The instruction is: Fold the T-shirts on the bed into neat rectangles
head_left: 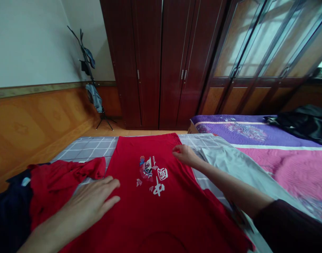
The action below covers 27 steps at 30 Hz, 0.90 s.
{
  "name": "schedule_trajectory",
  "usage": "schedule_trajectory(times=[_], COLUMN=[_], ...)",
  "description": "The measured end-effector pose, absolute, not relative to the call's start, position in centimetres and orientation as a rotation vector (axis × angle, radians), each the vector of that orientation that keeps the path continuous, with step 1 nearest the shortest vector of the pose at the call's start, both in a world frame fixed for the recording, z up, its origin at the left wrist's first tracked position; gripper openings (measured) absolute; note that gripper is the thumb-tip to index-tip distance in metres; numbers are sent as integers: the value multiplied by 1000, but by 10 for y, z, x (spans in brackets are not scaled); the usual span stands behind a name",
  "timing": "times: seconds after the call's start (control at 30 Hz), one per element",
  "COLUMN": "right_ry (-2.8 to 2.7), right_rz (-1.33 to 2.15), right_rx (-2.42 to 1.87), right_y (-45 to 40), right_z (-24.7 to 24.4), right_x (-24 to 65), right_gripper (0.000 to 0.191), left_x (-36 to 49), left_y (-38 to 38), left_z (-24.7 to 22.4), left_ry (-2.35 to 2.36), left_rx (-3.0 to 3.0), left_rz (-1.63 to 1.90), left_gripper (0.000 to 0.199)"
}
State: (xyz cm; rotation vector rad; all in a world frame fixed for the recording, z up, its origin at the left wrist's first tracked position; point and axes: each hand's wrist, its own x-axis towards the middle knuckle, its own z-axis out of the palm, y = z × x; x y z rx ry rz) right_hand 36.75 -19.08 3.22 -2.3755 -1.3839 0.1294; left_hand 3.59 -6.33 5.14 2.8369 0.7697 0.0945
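A red T-shirt (150, 218) with a cartoon figure and white characters printed on it lies spread flat, its hem toward the wardrobe. My left hand (97, 196) is open over the shirt's left side, fingers stretched out and apart. At the far right edge of the shirt, my right hand (185, 154) has its fingers curled closed. Whether cloth is between those fingertips is hidden. Left of the T-shirt, another red garment (63, 175) lies crumpled beside a dark navy garment (12, 200).
A grey checked sheet (89, 146) lies under the clothes. Pale grey cloth (229, 161) is spread at the right, before a purple and pink bed cover (282, 158) bearing a black garment (305, 121). Behind stand a dark red wardrobe (173, 42) and a coat stand (88, 63).
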Motion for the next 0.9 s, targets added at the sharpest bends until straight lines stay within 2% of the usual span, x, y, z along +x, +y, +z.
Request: schedule_trajectory(times=[0.1, 0.17, 0.3, 0.43, 0.57, 0.63, 0.8, 0.9], right_ry=[-1183, -1125, -1158, -1193, -1153, -1132, -1097, -1064], right_rz=[83, 97, 183, 254, 308, 342, 373, 261], right_rx=[-2534, -2594, -2623, -2614, -2627, -2633, -2631, -2633], right_y=[-196, -197, -191, -177, -158, -147, -120, -112], right_z=[21, 13, -1, -10, -13, -15, -20, -26], right_x=[421, 445, 476, 503, 531, 543, 553, 548], right_gripper=[23, 21, 26, 27, 28, 29, 28, 28], left_x=[123, 181, 257, 265, 258, 261, 273, 274], left_y=[-94, -113, -149, -169, -172, -172, -168, -166], left_z=[56, 46, 2, -31, -38, -44, -71, -77], left_ry=[410, 236, 88, -147, -308, -356, -394, -411], left_rx=[2884, 2874, 2726, 2669, 2699, 2719, 2772, 2774], left_rz=[-36, -28, 337, 448, 428, 421, 407, 430], left_gripper=[31, 20, 18, 28, 39, 33, 4, 4])
